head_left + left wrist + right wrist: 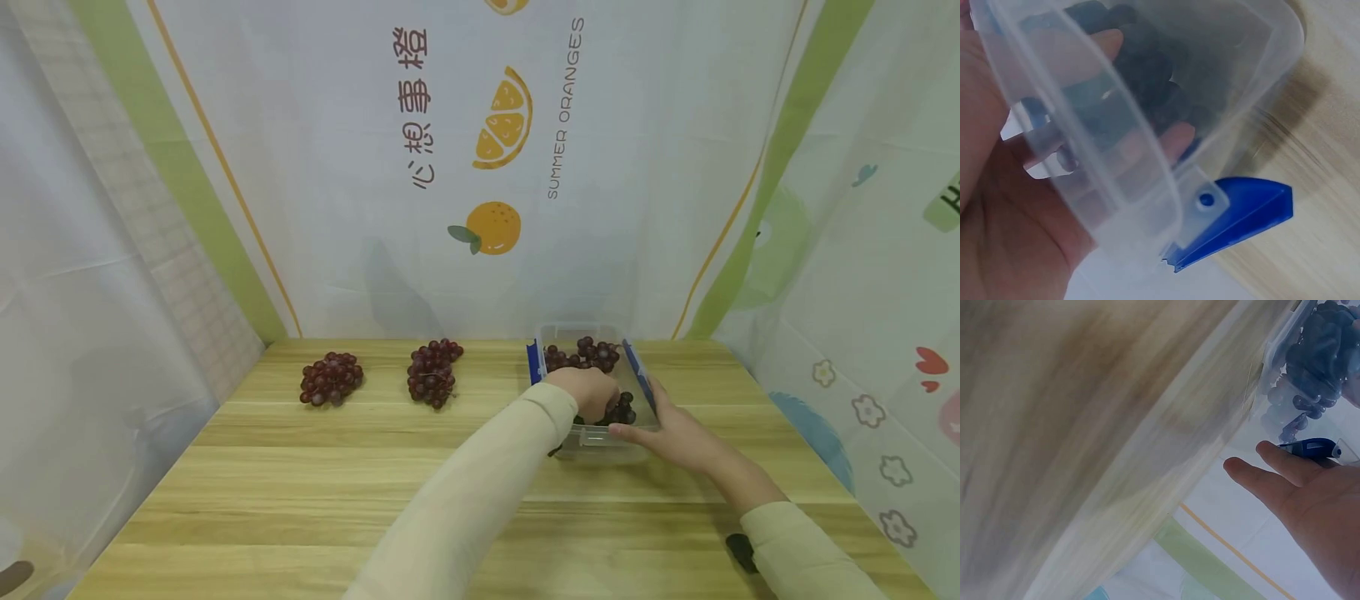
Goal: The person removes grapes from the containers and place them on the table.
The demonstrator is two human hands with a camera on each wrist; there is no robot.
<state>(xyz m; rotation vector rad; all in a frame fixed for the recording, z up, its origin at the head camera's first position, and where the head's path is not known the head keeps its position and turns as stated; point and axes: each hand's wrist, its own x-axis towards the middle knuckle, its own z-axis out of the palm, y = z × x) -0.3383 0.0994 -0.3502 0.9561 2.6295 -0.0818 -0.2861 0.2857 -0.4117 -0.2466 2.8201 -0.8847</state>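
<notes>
Head view: we see the left hand (588,392) reach down inside the clear plastic container (596,437), its fingers bent in about the near grape bunch (622,410), while the far grape bunch (600,354) lies toward the container's far end. Through the cloudy wall in the left wrist view, we find fingertips on two sides of dark grapes, so we read a loose grasp; how firmly it presses, we cannot tell. The right hand (678,437) sits at the near right of the container, thumb on the rim and fingers stretched out by the right blue latch (640,375), a wide touch that clenches nothing. On the wooden table (300,483), well apart from the container, we have the left grape bunch (332,379) and the middle grape bunch (432,372).

We expect each bunch to be moderately light, floppy at the stem and slick-skinned, with berries that bruise or drop if squeezed, so we would cradle it from below or pinch its stem. The container looks light and slightly springy, likely to slide, and we would steady it by its rim, clear of the hinged latches
</notes>
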